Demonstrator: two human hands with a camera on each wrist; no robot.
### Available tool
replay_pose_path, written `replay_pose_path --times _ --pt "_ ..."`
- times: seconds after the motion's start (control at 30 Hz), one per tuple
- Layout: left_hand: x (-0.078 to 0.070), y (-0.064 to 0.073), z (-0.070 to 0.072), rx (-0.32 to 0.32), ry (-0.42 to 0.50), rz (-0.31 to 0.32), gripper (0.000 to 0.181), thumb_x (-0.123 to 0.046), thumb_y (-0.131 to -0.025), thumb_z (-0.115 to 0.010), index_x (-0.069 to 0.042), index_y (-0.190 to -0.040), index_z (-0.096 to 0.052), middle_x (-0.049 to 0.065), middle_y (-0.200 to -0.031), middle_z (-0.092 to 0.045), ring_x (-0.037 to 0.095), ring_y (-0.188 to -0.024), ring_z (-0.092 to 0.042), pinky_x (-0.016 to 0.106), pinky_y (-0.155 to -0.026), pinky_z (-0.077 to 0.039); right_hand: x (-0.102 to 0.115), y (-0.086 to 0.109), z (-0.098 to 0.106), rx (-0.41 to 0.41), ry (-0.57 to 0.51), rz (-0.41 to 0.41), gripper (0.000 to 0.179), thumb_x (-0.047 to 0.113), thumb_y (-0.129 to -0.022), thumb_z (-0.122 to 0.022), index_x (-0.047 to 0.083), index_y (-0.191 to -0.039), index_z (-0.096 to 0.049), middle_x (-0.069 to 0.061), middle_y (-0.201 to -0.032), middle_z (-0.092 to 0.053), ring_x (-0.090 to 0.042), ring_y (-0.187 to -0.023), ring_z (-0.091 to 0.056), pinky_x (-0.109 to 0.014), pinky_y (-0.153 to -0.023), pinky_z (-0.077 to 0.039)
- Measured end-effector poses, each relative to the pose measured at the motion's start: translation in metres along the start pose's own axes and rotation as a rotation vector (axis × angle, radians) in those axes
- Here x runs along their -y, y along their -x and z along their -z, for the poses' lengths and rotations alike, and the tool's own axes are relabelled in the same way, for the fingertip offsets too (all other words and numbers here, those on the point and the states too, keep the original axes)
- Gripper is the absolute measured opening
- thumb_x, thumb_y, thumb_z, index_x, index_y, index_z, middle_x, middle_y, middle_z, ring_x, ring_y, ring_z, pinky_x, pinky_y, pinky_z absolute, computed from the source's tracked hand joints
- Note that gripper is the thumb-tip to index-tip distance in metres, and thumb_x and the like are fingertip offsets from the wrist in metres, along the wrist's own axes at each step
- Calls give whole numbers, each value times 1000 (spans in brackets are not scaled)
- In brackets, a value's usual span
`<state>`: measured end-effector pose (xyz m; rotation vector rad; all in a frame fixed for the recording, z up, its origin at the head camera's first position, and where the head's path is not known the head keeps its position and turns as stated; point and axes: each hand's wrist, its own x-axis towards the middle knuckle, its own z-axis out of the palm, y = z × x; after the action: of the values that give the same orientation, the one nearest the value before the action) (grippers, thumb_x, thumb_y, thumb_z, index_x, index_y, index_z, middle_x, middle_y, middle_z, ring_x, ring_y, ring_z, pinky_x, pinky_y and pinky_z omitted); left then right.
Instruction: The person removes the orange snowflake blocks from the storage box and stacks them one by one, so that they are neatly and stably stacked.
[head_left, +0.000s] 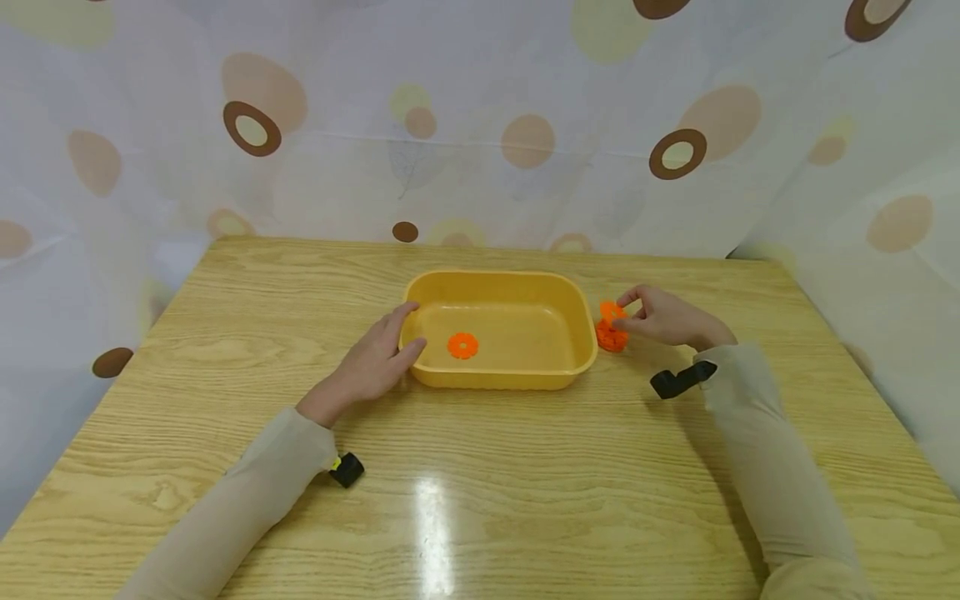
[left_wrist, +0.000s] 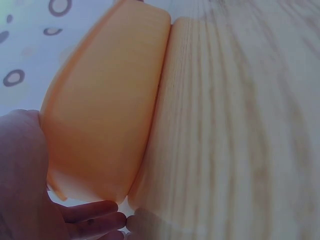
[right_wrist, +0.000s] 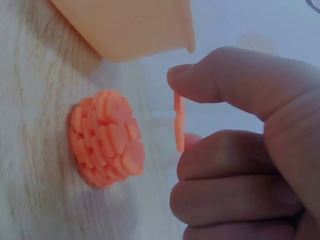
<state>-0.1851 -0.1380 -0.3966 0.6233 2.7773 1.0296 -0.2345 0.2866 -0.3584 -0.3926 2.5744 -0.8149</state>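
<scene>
My left hand holds the left end of a yellow plastic basin, its thumb and index finger over the rim. In the left wrist view the other fingers lie along the outside of the basin. An orange notched disc, like a flat flower, lies inside on the basin floor. My right hand pinches another orange notched disc between thumb and finger, edge-on in the right wrist view. Just beneath and beside it, a stack of orange discs sits on the table by the basin's right end.
The basin stands on a wood-grain table toward its back edge. Behind and at the sides hangs a pale cloth with brown and beige spots. A black wrist camera sticks out from the right sleeve, and another from the left.
</scene>
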Motion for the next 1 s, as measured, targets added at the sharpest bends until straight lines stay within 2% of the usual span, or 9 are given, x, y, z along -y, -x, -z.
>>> replay_pose_path --times 0.13,0.2,0.33,0.57,0.83,1.0 --pt "0 -1 -1 -3 -2 0 59 -33 -102 -42 -5 -150 -22 24 -149 -34 39 -136 -37 54 -109 -33 -2 3 -4 7 -6 -24 46 21 -96 -59 -9 -125 -39 -4 -64 -50 -8 -50 -32 -25 -50 -33" --pt "1 -1 -1 -2 -4 -1 59 -33 -102 -42 -5 -150 -22 24 -150 -34 39 -136 -36 54 -110 -32 -2 4 -5 5 7 -30 47 21 -96 -59 -9 -125 -39 -8 -71 -55 -10 -54 -38 -25 -52 -36" --pt "0 -1 -1 4 -2 1 60 -33 -102 -41 -5 -151 -21 24 -151 -32 39 -137 -35 54 -111 -31 -3 3 -7 -6 37 -39 46 21 -95 -60 -9 -123 -39 -7 -74 -52 -12 -55 -38 -25 -52 -36" --pt "0 0 0 16 3 7 60 -33 -102 -41 -5 -151 -19 24 -153 -28 40 -140 -31 55 -112 -29 -3 1 -12 14 9 -33 46 21 -95 -59 -9 -124 -38 -20 -99 -61 -18 -75 -58 -28 -62 -45" --pt "1 -1 1 22 5 -3 61 -35 -103 -39 -5 -151 -19 24 -153 -28 40 -140 -31 54 -112 -28 -11 1 -10 30 -92 -64 53 21 -94 -61 -8 -130 -35 -12 -89 -68 -13 -68 -53 -24 -60 -41" --pt "1 0 1 21 7 -2 60 -34 -102 -40 -5 -151 -19 24 -153 -27 40 -140 -30 55 -112 -28 -15 3 -7 33 -163 -49 52 18 -94 -60 -8 -133 -35 -6 -75 -61 -14 -64 -49 -26 -59 -39"
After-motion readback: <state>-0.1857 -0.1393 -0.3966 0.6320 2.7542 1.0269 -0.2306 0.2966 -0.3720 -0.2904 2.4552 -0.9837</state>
